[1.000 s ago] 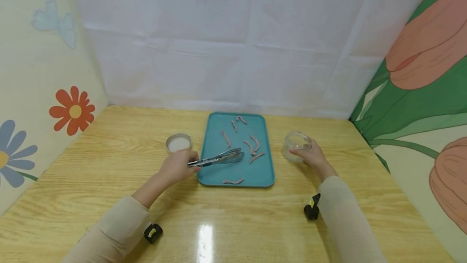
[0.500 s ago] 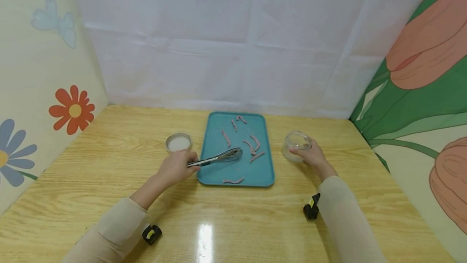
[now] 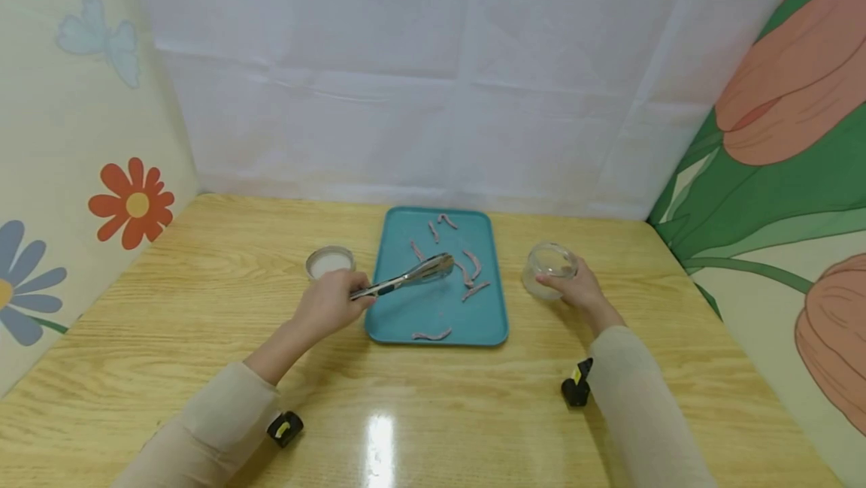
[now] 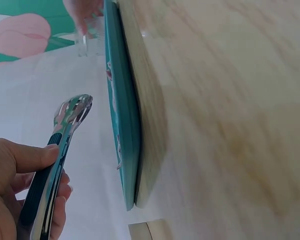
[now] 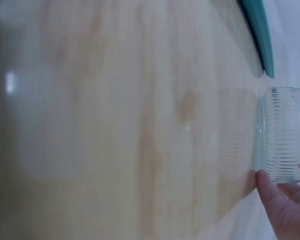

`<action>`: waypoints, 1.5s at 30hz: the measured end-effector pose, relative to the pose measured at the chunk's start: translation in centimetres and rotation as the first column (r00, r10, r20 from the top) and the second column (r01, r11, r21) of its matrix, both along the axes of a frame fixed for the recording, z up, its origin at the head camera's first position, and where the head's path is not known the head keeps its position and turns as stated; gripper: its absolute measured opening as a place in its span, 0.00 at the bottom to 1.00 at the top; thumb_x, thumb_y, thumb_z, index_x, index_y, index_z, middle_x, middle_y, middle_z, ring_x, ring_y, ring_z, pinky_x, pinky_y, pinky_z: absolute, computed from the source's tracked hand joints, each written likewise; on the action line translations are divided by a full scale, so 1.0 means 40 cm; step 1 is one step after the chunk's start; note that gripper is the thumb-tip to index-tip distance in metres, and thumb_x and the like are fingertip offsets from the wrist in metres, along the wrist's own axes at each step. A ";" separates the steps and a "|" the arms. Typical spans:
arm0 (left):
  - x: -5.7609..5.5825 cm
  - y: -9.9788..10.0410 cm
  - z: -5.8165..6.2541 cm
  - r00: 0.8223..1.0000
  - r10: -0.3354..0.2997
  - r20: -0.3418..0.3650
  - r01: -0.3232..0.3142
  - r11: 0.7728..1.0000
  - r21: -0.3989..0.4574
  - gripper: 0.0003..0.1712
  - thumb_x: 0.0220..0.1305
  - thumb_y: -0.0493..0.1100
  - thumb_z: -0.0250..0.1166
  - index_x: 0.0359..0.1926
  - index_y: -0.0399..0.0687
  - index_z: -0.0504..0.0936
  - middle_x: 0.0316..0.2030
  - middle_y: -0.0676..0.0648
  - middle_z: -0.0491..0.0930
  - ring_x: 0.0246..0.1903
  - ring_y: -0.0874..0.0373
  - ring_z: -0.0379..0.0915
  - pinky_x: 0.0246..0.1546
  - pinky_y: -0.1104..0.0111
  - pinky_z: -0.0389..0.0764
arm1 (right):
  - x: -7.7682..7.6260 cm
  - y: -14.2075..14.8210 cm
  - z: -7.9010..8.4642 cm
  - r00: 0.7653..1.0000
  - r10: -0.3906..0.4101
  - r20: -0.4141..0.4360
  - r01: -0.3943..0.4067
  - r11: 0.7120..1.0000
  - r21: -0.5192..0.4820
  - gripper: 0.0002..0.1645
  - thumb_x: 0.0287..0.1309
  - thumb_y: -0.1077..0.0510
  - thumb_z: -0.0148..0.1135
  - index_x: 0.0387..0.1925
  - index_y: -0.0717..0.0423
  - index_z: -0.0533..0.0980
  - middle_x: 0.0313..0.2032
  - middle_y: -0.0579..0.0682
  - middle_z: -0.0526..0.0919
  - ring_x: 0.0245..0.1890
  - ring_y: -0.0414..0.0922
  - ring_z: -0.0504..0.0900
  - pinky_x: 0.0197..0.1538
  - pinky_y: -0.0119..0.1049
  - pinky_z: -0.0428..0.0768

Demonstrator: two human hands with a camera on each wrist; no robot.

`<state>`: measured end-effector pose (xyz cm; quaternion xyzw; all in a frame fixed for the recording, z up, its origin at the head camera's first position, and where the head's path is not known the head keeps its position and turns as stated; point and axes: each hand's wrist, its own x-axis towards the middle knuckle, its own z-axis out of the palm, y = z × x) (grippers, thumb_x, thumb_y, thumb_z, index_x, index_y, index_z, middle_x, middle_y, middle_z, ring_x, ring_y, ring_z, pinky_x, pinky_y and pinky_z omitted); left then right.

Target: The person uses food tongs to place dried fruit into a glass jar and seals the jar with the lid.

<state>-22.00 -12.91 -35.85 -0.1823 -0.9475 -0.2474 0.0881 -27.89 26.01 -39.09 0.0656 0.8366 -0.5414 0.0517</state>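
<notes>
My left hand grips metal tongs over the middle of a teal tray. The tong heads are nearly together, raised off the tray in the left wrist view; I cannot make out anything between them. Several thin pinkish strips lie scattered on the tray, one close to its front edge. The tongs partly cover a couple of them. To the right of the tray, my right hand holds a clear glass jar with ribbed sides, standing on the table. Its mouth faces up.
A round shallow lid or dish, white inside, sits left of the tray just beyond my left hand. Black wrist-worn devices hang by both sleeves. The wooden table ends at a white sheet behind, with painted panels at both sides.
The tongs have lifted slightly and shifted toward the back of the tray, tips tilting upward. My left hand rose a little with them. The right hand and jar stay put.
</notes>
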 end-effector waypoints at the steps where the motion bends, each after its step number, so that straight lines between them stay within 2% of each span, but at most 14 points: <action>1: 0.000 0.002 0.003 1.000 0.003 -0.001 -0.003 1.000 0.003 0.08 0.48 0.42 0.65 0.20 0.50 0.75 0.15 0.56 0.68 0.13 0.62 0.59 0.12 0.68 0.60 | 0.000 0.000 0.000 1.000 -0.001 -0.001 0.001 1.000 0.000 0.61 0.39 0.46 0.68 0.64 0.59 0.39 0.61 0.64 0.47 0.58 0.57 0.51 0.51 0.48 0.62; 7: -0.006 0.004 0.013 1.000 0.019 0.000 -0.019 1.000 0.009 0.07 0.50 0.43 0.64 0.22 0.49 0.75 0.15 0.55 0.69 0.12 0.61 0.58 0.12 0.68 0.59 | -0.002 0.002 -0.002 1.000 0.011 -0.013 -0.011 1.000 0.004 0.60 0.40 0.47 0.67 0.64 0.60 0.39 0.61 0.64 0.47 0.58 0.56 0.52 0.51 0.47 0.62; 14: -0.015 0.013 0.024 0.998 0.035 -0.047 -0.034 0.999 0.011 0.08 0.50 0.44 0.64 0.21 0.50 0.74 0.13 0.54 0.66 0.12 0.60 0.55 0.12 0.69 0.56 | -0.003 0.003 -0.003 1.000 0.016 -0.027 -0.016 1.000 -0.014 0.59 0.40 0.49 0.67 0.64 0.60 0.40 0.61 0.64 0.47 0.58 0.56 0.52 0.51 0.48 0.61; 23: -0.036 0.045 0.051 0.999 0.041 -0.028 -0.041 0.999 0.017 0.10 0.53 0.46 0.62 0.21 0.48 0.73 0.13 0.53 0.66 0.11 0.60 0.56 0.13 0.69 0.57 | -0.003 0.001 -0.004 1.000 0.016 -0.015 -0.017 1.000 -0.011 0.60 0.40 0.48 0.67 0.64 0.59 0.39 0.61 0.64 0.47 0.59 0.57 0.51 0.52 0.48 0.60; 28: -0.049 0.065 0.058 0.997 0.071 -0.005 -0.071 0.996 0.053 0.09 0.54 0.47 0.61 0.24 0.47 0.77 0.16 0.53 0.70 0.14 0.59 0.60 0.14 0.68 0.60 | -0.003 0.002 -0.008 1.000 0.013 -0.012 -0.013 1.000 -0.011 0.60 0.40 0.47 0.67 0.64 0.60 0.39 0.61 0.64 0.46 0.59 0.57 0.50 0.53 0.49 0.59; 36: -0.063 0.099 0.067 0.993 0.118 -0.023 -0.115 0.988 0.099 0.08 0.52 0.46 0.63 0.25 0.47 0.79 0.18 0.53 0.73 0.17 0.58 0.63 0.16 0.67 0.62 | -0.002 0.002 -0.007 1.000 0.016 -0.014 -0.016 0.999 -0.028 0.62 0.39 0.46 0.67 0.64 0.61 0.38 0.62 0.64 0.45 0.59 0.58 0.49 0.53 0.50 0.59; 45: -0.086 0.149 0.070 0.995 0.094 -0.035 -0.085 0.974 0.212 0.07 0.52 0.45 0.63 0.25 0.47 0.78 0.19 0.53 0.73 0.17 0.59 0.62 0.17 0.68 0.62 | -0.002 0.004 -0.004 1.000 0.012 0.012 -0.012 1.000 -0.006 0.63 0.39 0.45 0.67 0.65 0.57 0.35 0.62 0.64 0.44 0.59 0.57 0.49 0.53 0.48 0.59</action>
